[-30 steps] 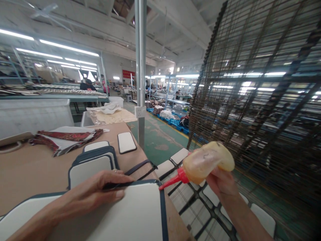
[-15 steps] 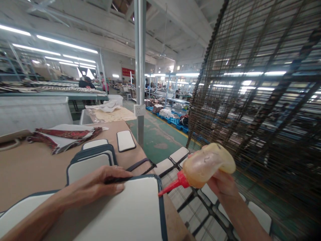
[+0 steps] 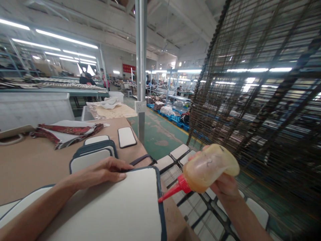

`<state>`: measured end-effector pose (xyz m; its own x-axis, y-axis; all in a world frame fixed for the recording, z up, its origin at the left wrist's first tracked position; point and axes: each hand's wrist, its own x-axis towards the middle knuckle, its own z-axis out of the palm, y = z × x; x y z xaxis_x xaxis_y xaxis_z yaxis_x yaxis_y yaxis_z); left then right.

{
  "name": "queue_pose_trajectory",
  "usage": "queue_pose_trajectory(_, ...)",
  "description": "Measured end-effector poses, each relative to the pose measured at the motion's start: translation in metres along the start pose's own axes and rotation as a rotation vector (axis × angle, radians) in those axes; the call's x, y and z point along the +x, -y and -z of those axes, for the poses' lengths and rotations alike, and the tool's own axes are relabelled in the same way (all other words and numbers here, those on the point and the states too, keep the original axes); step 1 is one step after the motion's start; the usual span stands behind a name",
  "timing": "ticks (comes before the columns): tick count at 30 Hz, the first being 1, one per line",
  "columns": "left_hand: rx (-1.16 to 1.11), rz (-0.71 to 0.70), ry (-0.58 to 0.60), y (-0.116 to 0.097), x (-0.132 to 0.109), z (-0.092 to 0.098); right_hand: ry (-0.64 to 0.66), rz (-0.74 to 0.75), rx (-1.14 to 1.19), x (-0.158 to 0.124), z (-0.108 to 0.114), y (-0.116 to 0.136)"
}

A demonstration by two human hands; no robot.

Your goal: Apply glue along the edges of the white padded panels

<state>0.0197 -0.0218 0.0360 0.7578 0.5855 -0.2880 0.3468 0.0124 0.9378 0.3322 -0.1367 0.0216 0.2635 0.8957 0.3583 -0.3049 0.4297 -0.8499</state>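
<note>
Some amber liquid (image 3: 195, 181) sits inside the red-nozzled bottle (image 3: 211, 167).

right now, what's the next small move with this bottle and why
Probably draw the red nozzle along the dark border of the white panel, toward the camera: its tip sits at that border, the right hand holds the squeeze bottle nozzle-down, and the left hand grips the panel's far edge.

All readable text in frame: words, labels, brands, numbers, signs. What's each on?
None legible.
Red banner in the background: pale characters, too small and blurred to read.
Squeeze bottle in the right hand: dark squiggle, not a clear letter or number.
White panel in the left hand: no lettering visible.
</note>
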Motion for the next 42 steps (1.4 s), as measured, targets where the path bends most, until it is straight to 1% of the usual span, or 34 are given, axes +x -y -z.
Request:
queue_pose_trajectory(1,-0.007,0.006,-0.014,0.000,0.001,0.000,0.007,-0.006,0.004,-0.001,0.000,0.000)
queue_pose_trajectory(5,-0.071,-0.014,-0.158,-0.001,0.001,-0.003,0.052,0.010,0.055,-0.004,0.004,-0.003)
queue_pose_trajectory(6,-0.076,-0.009,-0.165,-0.002,0.001,-0.003,0.060,0.018,0.066,-0.005,0.005,-0.004)
queue_pose_trajectory(11,-0.018,0.063,-0.043,-0.002,0.002,0.004,0.091,-0.016,0.089,-0.008,0.009,-0.007)
queue_pose_trajectory(15,-0.051,0.088,0.006,0.003,0.003,0.013,0.029,0.016,0.069,-0.010,0.005,-0.008)
queue_pose_trajectory(18,-0.059,0.082,0.020,0.006,0.003,0.016,0.015,-0.016,0.023,-0.012,0.003,-0.007)
queue_pose_trajectory(20,-0.066,0.069,-0.015,0.009,0.004,0.016,0.018,-0.049,0.006,-0.013,0.006,-0.008)
queue_pose_trajectory(22,-0.091,0.055,-0.092,0.014,0.005,0.015,0.006,-0.061,0.001,-0.014,0.012,-0.010)
queue_pose_trajectory(25,-0.160,0.033,-0.210,0.022,0.007,0.013,-0.030,-0.055,-0.006,-0.016,0.018,-0.013)
queue_pose_trajectory(27,-0.207,0.027,-0.255,0.026,0.009,0.013,-0.067,-0.035,-0.002,-0.018,0.016,-0.014)
queue_pose_trajectory(29,-0.253,0.034,-0.282,0.029,0.009,0.015,-0.102,-0.003,0.007,-0.019,0.012,-0.015)
queue_pose_trajectory(31,-0.297,0.038,-0.303,0.030,0.009,0.017,-0.110,0.036,0.006,-0.021,0.008,-0.016)
queue_pose_trajectory(33,-0.345,0.021,-0.325,0.032,0.009,0.018,-0.131,0.100,0.000,-0.024,0.006,-0.020)
queue_pose_trajectory(38,-0.440,0.022,-0.309,0.037,0.014,0.017,-0.230,0.216,0.001,-0.028,0.003,-0.026)
queue_pose_trajectory(42,-0.486,0.030,-0.386,0.042,0.019,0.011,-0.275,0.274,0.013,-0.025,-0.006,-0.025)
